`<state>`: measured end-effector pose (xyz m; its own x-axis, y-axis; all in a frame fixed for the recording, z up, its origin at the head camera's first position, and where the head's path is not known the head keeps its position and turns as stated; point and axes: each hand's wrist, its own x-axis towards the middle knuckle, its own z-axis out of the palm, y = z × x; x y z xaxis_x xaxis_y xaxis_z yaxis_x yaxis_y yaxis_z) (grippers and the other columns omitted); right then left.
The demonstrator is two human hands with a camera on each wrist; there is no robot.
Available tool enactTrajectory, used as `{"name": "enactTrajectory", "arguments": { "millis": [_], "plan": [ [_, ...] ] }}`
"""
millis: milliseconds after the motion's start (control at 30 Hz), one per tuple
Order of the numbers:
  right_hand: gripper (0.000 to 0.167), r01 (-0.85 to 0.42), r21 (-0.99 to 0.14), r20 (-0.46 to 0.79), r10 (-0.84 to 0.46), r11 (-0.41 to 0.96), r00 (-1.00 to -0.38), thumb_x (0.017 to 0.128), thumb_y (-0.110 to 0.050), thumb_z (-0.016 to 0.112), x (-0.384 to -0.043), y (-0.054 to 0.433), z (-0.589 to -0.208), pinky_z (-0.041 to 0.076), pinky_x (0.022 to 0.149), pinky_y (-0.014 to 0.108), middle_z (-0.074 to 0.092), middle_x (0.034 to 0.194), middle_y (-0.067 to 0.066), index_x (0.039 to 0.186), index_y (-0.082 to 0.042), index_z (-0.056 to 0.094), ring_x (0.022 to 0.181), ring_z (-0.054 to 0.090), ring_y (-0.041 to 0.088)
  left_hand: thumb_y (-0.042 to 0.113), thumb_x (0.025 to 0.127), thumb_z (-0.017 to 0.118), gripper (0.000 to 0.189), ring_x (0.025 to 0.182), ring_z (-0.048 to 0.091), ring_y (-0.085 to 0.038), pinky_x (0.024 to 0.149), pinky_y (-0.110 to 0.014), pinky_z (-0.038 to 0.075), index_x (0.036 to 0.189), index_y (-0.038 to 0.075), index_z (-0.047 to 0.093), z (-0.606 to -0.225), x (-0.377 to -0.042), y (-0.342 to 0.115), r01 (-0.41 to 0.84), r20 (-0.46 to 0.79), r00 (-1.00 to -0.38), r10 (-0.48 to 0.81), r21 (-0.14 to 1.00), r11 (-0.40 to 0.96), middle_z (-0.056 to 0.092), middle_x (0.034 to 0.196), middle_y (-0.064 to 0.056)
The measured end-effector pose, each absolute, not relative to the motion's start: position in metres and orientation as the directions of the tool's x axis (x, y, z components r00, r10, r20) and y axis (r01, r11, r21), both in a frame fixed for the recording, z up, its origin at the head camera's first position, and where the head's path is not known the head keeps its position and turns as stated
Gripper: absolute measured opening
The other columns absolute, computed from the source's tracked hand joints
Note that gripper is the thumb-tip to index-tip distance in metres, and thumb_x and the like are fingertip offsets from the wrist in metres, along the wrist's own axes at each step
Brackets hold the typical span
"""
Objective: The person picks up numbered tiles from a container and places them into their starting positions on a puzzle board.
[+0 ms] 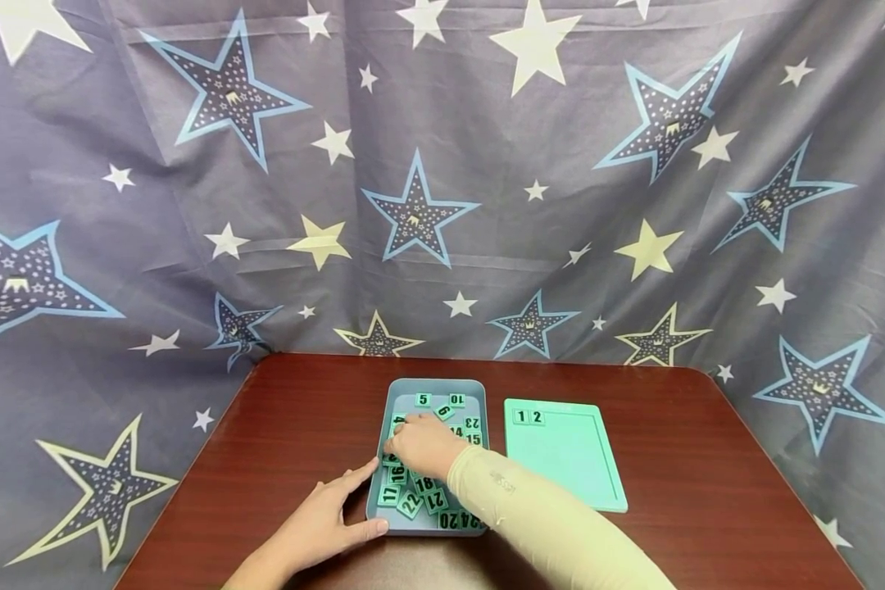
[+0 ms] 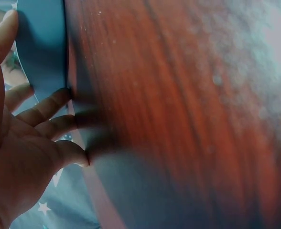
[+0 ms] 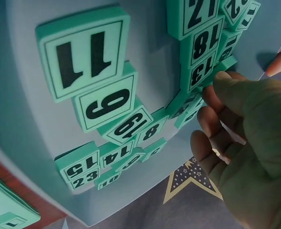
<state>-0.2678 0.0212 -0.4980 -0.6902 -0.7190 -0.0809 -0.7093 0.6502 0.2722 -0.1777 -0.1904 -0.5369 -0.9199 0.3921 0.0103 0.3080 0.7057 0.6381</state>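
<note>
A blue-grey tray [image 1: 383, 524] holds several green number tiles [image 1: 410, 503], some overlapping, with black numerals. My right hand [image 1: 429, 447] reaches into its left part; in the right wrist view, the curled fingers and thumb [image 3: 229, 88] pinch at a green tile [image 3: 225, 64] beside the 13 tile [image 3: 201, 72]. That tile's number is hidden. Along the tray's left side, my left hand [image 1: 320, 524] spreads, fingers straight, its index fingertip at the wall and its thumb at the near left corner. In the left wrist view, the fingers [image 2: 45, 107] rest against the tray's outer wall.
Right of the tray lies a mint-green board [image 1: 560, 459], with tiles 1 [image 1: 521, 416] and 2 [image 1: 537, 417] at its upper left. Both stand on a reddish-brown wooden table [image 1: 302, 426]. A grey star-patterned cloth [image 1: 457, 106] hangs behind and beside the table.
</note>
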Motion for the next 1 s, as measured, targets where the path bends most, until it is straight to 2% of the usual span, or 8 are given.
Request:
{"name": "enactTrajectory", "arguments": {
  "millis": [133,233,367,433,533,633,833,1000],
  "plan": [
    [0.033,-0.699,0.315,-0.078,-0.716,0.642,-0.693,0.111,-0.028,0.057,-0.2682,0.0191,-0.4979,0.056,0.107,0.034,0.074,0.133,-0.017,0.132,-0.046,0.074,0.124,0.067,0.01,0.059,0.089,0.082,0.093,0.15,0.047,-0.054,0.113,-0.088,0.026,0.163,0.017,0.047,-0.5361,-0.1779,-0.1903,0.31,0.014,-0.92,0.391,0.635,0.707,0.053,0.164,-0.007],
    [0.03,-0.709,0.336,-0.051,-0.74,0.62,-0.671,0.11,-0.03,0.058,-0.2676,0.0189,-0.4987,0.058,0.099,0.029,0.074,0.13,-0.022,0.128,-0.047,0.076,0.115,0.068,0.007,0.059,0.089,0.082,0.093,0.15,0.046,-0.054,0.113,-0.088,0.025,0.163,0.017,0.047,-0.5355,-0.1777,-0.1902,0.308,0.016,-0.922,0.388,0.637,0.706,0.054,0.164,-0.007],
    [0.024,-0.74,0.323,-0.003,-0.781,0.59,-0.624,0.106,-0.032,0.061,-0.2661,0.0191,-0.5003,0.056,0.084,0.024,0.078,0.113,-0.028,0.113,-0.047,0.079,0.098,0.065,0.004,0.06,0.089,0.082,0.093,0.15,0.047,-0.054,0.113,-0.088,0.025,0.163,0.017,0.047,-0.5362,-0.1772,-0.1904,0.309,0.024,-0.924,0.382,0.637,0.706,0.054,0.163,-0.007],
    [0.018,-0.75,0.308,0.006,-0.79,0.585,-0.613,0.103,-0.032,0.065,-0.2654,0.0195,-0.5005,0.055,0.081,0.024,0.078,0.105,-0.027,0.107,-0.044,0.079,0.095,0.064,0.005,0.061,0.089,0.081,0.093,0.15,0.047,-0.054,0.113,-0.087,0.026,0.163,0.017,0.048,-0.537,-0.177,-0.1904,0.308,0.027,-0.925,0.378,0.638,0.706,0.054,0.163,-0.007],
    [0.009,-0.749,0.292,-0.01,-0.781,0.595,-0.624,0.099,-0.036,0.074,-0.2638,0.0201,-0.5,0.056,0.086,0.026,0.078,0.104,-0.024,0.107,-0.039,0.076,0.098,0.066,0.006,0.061,0.088,0.081,0.092,0.15,0.047,-0.053,0.113,-0.087,0.025,0.163,0.018,0.048,-0.538,-0.1767,-0.1904,0.298,0.022,-0.928,0.373,0.646,0.703,0.054,0.163,-0.007],
    [0.021,-0.724,0.287,-0.026,-0.751,0.627,-0.66,0.095,-0.043,0.08,-0.2622,0.0204,-0.5014,0.058,0.091,0.028,0.078,0.107,-0.019,0.113,-0.034,0.074,0.103,0.07,0.008,0.061,0.089,0.081,0.092,0.151,0.046,-0.053,0.114,-0.087,0.024,0.163,0.018,0.048,-0.5386,-0.1768,-0.1905,0.284,0.006,-0.929,0.371,0.657,0.699,0.054,0.163,-0.006],
    [0.039,-0.656,0.296,-0.06,-0.671,0.695,-0.739,0.098,-0.058,0.073,-0.2621,0.0178,-0.5055,0.059,0.098,0.032,0.08,0.11,-0.012,0.125,-0.029,0.072,0.109,0.073,0.013,0.062,0.089,0.08,0.093,0.151,0.046,-0.052,0.114,-0.087,0.025,0.163,0.017,0.048,-0.5387,-0.1773,-0.1905,0.273,-0.007,-0.93,0.366,0.655,0.705,0.053,0.164,-0.004],
    [0.037,-0.649,0.225,-0.098,-0.646,0.727,-0.757,0.097,-0.056,0.075,-0.2644,0.0183,-0.5054,0.058,0.1,0.033,0.079,0.107,-0.012,0.123,-0.029,0.076,0.109,0.074,0.013,0.062,0.089,0.08,0.093,0.151,0.045,-0.053,0.114,-0.088,0.023,0.164,0.018,0.047,-0.5383,-0.1776,-0.1901,0.27,-0.016,-0.928,0.373,0.66,0.701,0.052,0.165,-0.005]
  ]
}}
